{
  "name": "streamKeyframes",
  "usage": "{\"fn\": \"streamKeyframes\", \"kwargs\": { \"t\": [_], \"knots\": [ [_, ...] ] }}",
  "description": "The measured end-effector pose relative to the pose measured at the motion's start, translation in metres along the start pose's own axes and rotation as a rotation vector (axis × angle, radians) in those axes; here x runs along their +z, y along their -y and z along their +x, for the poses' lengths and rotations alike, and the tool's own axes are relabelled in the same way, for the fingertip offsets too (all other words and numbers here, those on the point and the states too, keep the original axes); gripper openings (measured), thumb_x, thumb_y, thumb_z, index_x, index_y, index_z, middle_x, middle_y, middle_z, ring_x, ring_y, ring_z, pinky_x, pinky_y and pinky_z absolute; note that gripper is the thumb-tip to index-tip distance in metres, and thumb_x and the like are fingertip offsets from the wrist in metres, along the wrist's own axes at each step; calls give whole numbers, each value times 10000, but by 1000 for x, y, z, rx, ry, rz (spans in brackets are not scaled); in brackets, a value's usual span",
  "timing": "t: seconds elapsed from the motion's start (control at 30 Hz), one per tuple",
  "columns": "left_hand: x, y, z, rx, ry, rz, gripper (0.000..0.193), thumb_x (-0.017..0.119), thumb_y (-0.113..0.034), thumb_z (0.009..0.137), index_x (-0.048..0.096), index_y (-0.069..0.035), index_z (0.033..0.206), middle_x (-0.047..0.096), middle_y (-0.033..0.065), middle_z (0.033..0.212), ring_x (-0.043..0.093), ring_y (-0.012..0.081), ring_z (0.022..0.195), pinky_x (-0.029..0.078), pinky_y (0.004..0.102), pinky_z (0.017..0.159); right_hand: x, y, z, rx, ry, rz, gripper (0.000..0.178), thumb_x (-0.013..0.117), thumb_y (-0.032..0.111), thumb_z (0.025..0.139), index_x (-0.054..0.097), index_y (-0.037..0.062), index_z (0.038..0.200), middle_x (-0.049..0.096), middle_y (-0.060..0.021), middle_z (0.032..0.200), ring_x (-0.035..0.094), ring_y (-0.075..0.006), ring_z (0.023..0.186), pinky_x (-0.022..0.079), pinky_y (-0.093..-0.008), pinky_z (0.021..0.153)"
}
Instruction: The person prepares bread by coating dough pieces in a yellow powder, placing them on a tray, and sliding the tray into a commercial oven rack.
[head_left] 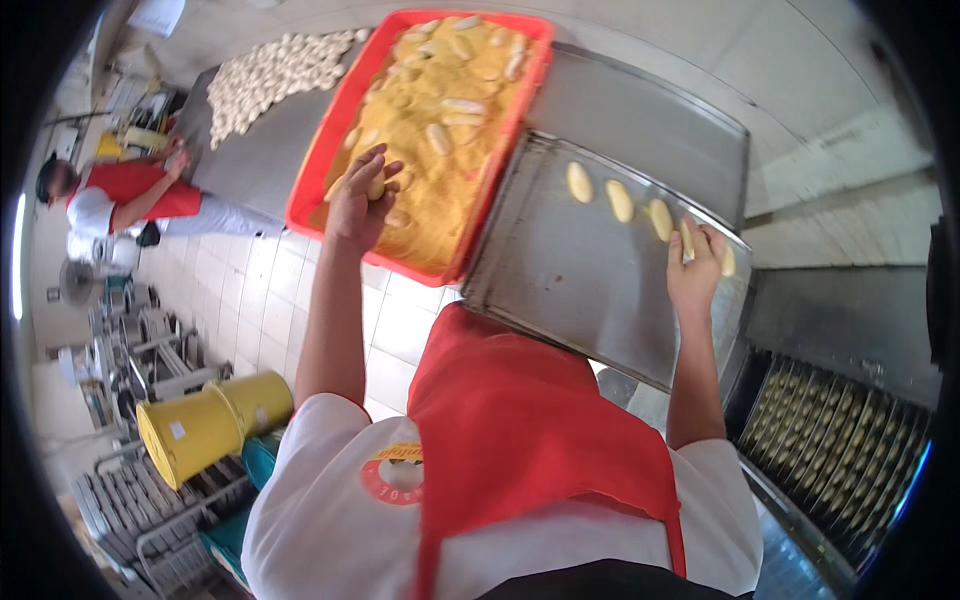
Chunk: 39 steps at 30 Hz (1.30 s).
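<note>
My left hand (358,205) is raised over the near left corner of a red tub (302,185), its fingers curled around an oblong dough roll (377,187). Yellow crumbs (445,90) fill the tub, with several pale dough rolls lying on and in them. On the right, my right hand (697,272) grips a crumb-coated dough roll (688,238) by the far right edge of a metal baking tray (570,270). Several coated rolls, among them one dough roll (620,201), lie in a row along that tray's far side.
Behind the tray lies another metal tray (640,120). Many small dough pieces (270,80) cover part of the grey table (245,165), where a co-worker (140,195) stands. A rack of filled trays (830,440) is at lower right; yellow buckets (190,430) stand at lower left.
</note>
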<state>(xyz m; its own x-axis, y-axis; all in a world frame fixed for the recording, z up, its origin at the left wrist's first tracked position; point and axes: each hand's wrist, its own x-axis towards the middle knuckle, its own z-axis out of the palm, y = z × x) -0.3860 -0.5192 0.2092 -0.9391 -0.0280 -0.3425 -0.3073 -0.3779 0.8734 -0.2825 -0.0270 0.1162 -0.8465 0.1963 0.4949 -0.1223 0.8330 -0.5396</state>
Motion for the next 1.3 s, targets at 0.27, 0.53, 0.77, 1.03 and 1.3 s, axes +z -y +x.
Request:
{"fn": "streamKeyframes", "kwargs": {
  "t": [0.27, 0.53, 0.77, 1.03, 1.3],
  "knots": [
    [-177, -10, 57, 152, -11, 1628, 418, 727, -326, 906, 733, -17, 1187, 755, 239, 1048, 739, 383, 989, 583, 449, 878, 162, 274, 47, -166, 646, 563, 258, 675, 123, 964, 728, 1, 1185, 716, -206, 1132, 676, -406, 1093, 541, -440, 951],
    [-196, -2, 94, 123, 63, 1349, 460, 816, -380, 820, 697, -19, 1079, 725, 205, 1113, 710, 379, 1044, 586, 477, 895, 324, 329, 39, -117, 899, -46, 411, 678, 99, 876, 673, 100, 1287, 651, -146, 1291, 621, -380, 1171, 525, -474, 977],
    [-187, -1, 166, 488, 366, 1362, 398, 801, -284, 855, 704, -24, 1140, 700, 168, 1012, 693, 351, 993, 569, 472, 815, 350, 338, 63, 31, 517, 31, 372, 706, 124, 853, 638, 70, 1215, 618, -224, 1284, 638, -397, 1136, 542, -475, 928],
    [-238, -62, 147, -87, 482, 419, 270, 697, -149, 957, 646, -27, 1192, 608, 15, 791, 601, 111, 645, 476, 278, 579, 288, 370, 42, 363, 841, 88, 353, 770, 173, 841, 630, 74, 1150, 688, -182, 1027, 670, -405, 983, 538, -479, 850],
    [-228, -2, 129, 90, 378, 1449, 527, 820, -381, 835, 690, -15, 1191, 742, 243, 1013, 722, 421, 952, 572, 482, 819, 300, 377, 19, 236, 756, -34, 262, 810, 171, 781, 684, 56, 980, 683, -141, 1054, 687, -382, 980, 549, -457, 841]
  ]
}}
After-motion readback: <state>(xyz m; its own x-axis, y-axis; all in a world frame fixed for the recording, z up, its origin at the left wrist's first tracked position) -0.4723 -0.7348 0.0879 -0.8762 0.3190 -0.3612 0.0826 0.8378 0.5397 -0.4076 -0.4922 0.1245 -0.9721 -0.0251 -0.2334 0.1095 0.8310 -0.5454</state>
